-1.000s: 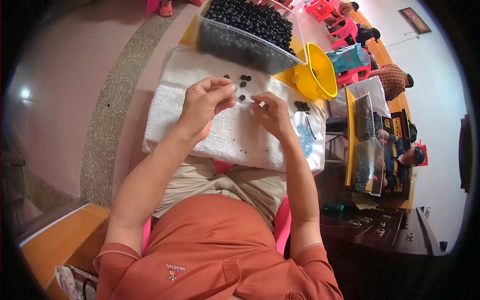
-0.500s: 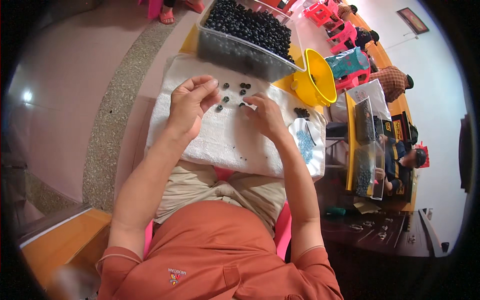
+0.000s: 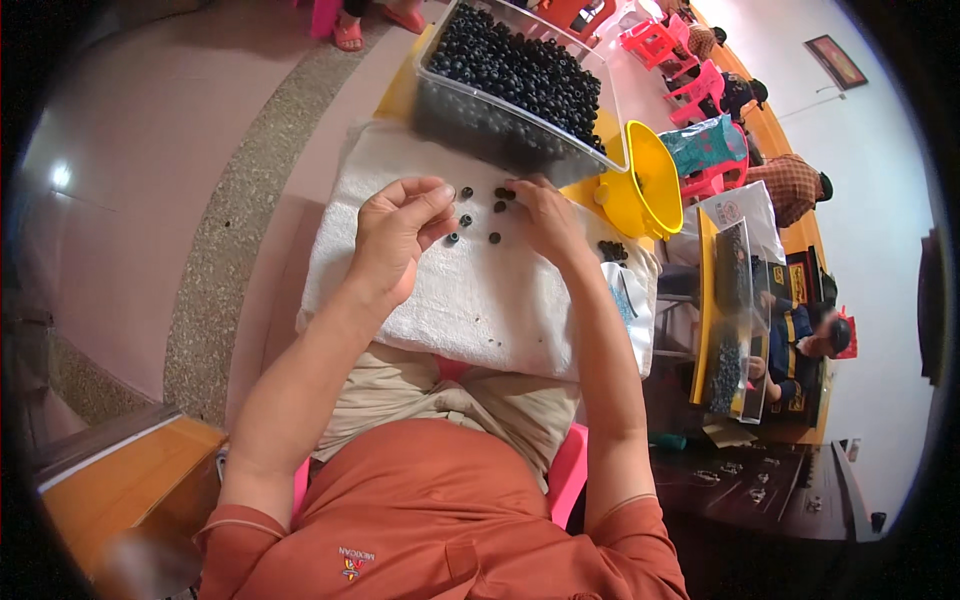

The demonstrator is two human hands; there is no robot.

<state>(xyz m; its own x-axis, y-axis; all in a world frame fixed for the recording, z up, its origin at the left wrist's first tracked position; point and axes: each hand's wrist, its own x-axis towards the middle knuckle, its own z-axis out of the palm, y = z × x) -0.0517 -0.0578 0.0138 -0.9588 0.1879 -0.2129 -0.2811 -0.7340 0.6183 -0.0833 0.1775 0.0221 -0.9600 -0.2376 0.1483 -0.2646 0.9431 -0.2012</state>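
Head view: across the lap lies a thick white towelling cloth (image 3: 470, 278), with a few tiny dark specks on its near part. Above it, the left hand (image 3: 402, 235) is pinched, thumb against forefinger; whether anything small sits between the tips cannot be told. Just beside it, small round black beads (image 3: 466, 220) lie scattered on the cloth, six of them in plain sight. The right hand (image 3: 550, 222) reaches farther out, its fingertips at the far pair, touching or nearly so; a grip cannot be made out. To the right, partly hidden by the forearm, is a white scalloped dish of pale blue grains (image 3: 638, 322), and next to it a clump of dark pieces (image 3: 612, 251). Beyond stand a clear rectangular plastic bin (image 3: 480, 125), filled high with black beads, and a yellow plastic bowl (image 3: 620, 205). Judging from this, only a handful has been set out and most remains in the bin; whether the clump is worked pieces is unclear. Compared with half a second ago, the right hand has moved outward from the lone nearer bead, now uncovered, while the left keeps its pinch.
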